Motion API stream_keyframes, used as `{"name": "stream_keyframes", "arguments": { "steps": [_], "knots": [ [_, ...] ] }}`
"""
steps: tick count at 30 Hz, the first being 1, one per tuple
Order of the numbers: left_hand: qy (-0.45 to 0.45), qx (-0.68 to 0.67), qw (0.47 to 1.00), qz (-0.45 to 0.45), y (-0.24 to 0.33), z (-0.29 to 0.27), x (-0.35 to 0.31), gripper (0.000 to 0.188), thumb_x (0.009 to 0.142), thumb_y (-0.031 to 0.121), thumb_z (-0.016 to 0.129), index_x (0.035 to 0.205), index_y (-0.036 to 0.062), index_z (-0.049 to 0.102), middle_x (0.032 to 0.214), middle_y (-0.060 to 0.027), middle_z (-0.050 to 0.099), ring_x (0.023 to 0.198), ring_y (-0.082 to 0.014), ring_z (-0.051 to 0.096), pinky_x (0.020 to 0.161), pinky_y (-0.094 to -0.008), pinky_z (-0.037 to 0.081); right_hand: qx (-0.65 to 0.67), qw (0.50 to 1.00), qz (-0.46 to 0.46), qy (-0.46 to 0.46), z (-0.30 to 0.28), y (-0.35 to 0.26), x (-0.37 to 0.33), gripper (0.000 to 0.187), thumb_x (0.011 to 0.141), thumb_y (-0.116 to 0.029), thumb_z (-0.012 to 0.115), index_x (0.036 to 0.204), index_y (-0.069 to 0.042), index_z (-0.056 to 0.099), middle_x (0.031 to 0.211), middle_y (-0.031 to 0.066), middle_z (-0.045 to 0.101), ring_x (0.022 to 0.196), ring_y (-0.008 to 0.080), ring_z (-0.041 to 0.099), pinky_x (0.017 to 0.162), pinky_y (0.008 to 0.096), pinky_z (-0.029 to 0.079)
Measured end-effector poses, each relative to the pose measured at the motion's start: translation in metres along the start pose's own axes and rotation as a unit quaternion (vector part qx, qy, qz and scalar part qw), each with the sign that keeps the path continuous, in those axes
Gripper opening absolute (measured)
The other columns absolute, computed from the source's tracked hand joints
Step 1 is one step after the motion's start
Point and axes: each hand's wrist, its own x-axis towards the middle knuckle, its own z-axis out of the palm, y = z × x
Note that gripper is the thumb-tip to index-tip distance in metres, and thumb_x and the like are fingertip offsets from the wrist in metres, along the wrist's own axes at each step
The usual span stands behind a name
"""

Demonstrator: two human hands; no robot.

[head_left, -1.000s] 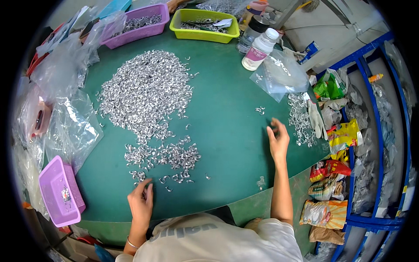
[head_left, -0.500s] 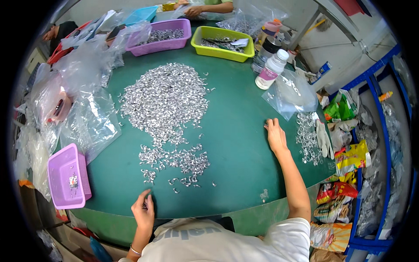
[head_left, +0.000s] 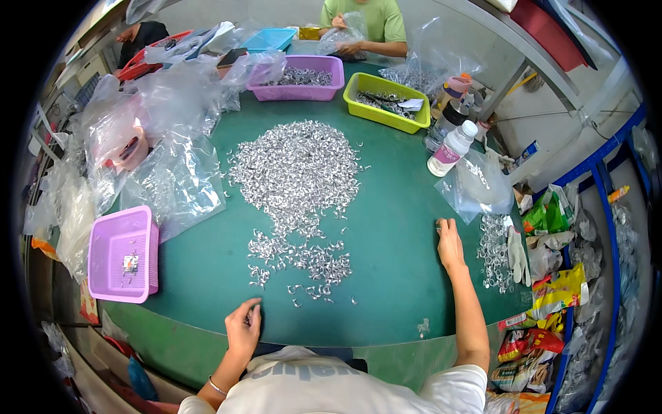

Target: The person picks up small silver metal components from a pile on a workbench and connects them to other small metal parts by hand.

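Left hand (head_left: 242,332): grip curled, apparently on small dark bits (head_left: 249,319). It is the nearer hand to the loose curved metal pieces (head_left: 324,264), ahead and rightward, axes mixed. Right hand (head_left: 450,247): fingers together, contents cannot be told; rings (head_left: 494,257) lie rightward. Main pile (head_left: 296,172): farther ahead of the left grip.

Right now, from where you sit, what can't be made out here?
All in the head view:
What the left hand may hold: its own curl hides most of it.
What lies under the right hand: its back covers that.
The lower layers of the big pile of silvery pieces: upper pieces cover them.
The head of the co-worker in green: cut off by the top edge.
The small items inside the lilac basket at left: too small to identify.
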Motion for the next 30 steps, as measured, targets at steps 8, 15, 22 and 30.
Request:
{"name": "stream_keyframes", "arguments": {
  "steps": [8, 15, 22, 30],
  "knots": [
    [0.023, -0.028, 0.999, 0.004, 0.003, -0.001, -0.002, 0.011, 0.077, -0.002, 0.057, 0.086, 0.0011, 0.063, 0.048, -0.004, 0.04, 0.042, -0.009, 0.036, 0.042, -0.0243, 0.031, -0.082, 0.995, -0.026, -0.048, 0.002, -0.002, 0.005, 0.016, 0.081, 0.0, 0.039, 0.097, -0.002, 0.042, 0.095, 0.0188, 0.044, 0.087, 0.0369, 0.052, 0.07, 0.0431, 0.047],
    [0.024, -0.051, 0.998, -0.007, 0.002, -0.001, 0.0, 0.009, 0.077, -0.002, 0.058, 0.084, 0.0004, 0.064, 0.049, -0.005, 0.043, 0.043, -0.0092, 0.038, 0.043, -0.0247, 0.033, 0.159, 0.971, 0.041, 0.175, 0.024, 0.038, 0.003, 0.016, 0.083, 0.003, 0.047, 0.098, -0.001, 0.045, 0.083, 0.0145, 0.052, 0.069, 0.0257, 0.053, 0.06, 0.0325, 0.046],
    [0.039, -0.062, 0.996, -0.046, 0.001, -0.01, 0.005, 0.009, 0.077, 0.0, 0.058, 0.083, 0.0002, 0.064, 0.048, -0.0063, 0.043, 0.043, -0.0087, 0.039, 0.043, -0.0248, 0.033, 0.865, 0.464, 0.188, -0.034, 0.005, -0.005, 0.065, 0.015, 0.087, -0.004, 0.049, 0.101, 0.001, 0.047, 0.083, 0.0104, 0.052, 0.069, 0.0174, 0.047, 0.058, 0.0257, 0.041],
    [0.136, -0.022, 0.99, -0.026, -0.019, -0.002, -0.009, 0.009, 0.076, -0.003, 0.058, 0.081, 0.0008, 0.063, 0.052, -0.0083, 0.049, 0.042, -0.0125, 0.042, 0.043, -0.0249, 0.035, 0.88, 0.433, 0.185, -0.062, 0.005, -0.033, 0.266, 0.008, 0.091, -0.007, 0.04, 0.092, -0.001, 0.045, 0.082, 0.0103, 0.051, 0.065, 0.0172, 0.047, 0.054, 0.0263, 0.039]
  ]
}}
